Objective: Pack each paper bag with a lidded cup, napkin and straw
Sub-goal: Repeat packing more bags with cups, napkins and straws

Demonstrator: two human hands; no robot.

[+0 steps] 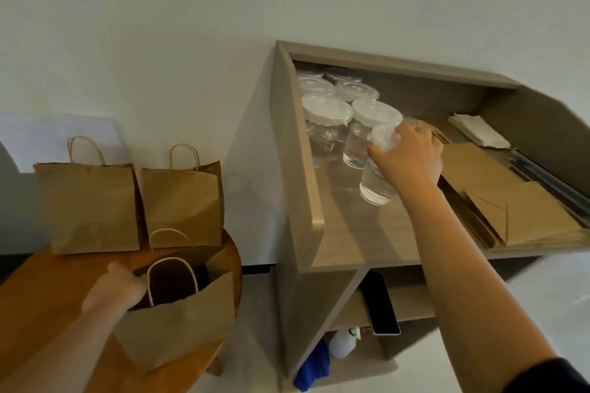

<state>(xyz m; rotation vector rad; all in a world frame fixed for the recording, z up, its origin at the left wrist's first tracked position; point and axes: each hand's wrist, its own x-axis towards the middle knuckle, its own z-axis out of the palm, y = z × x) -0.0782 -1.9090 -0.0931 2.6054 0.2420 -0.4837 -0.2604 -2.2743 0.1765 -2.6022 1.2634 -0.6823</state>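
My right hand [410, 158] grips a clear lidded cup [378, 182] from above on the wooden counter [351, 233]. Several more lidded cups [329, 124] stand behind it at the counter's back left. My left hand [118, 285] holds the rim of an open brown paper bag [178, 325] on the round wooden table [38, 290]. Two more paper bags [91, 204] [185, 201] stand upright at the table's back. White napkins [479, 131] lie at the counter's back right, and dark straws [549, 182] lie along its right side.
A stack of flat paper bags [517, 210] lies on the counter's right half. The counter has raised side walls [300, 169]. A dark tablet [381, 306] rests on the shelf below, with a white bottle [343, 343] and blue cloth [314, 367] lower down.
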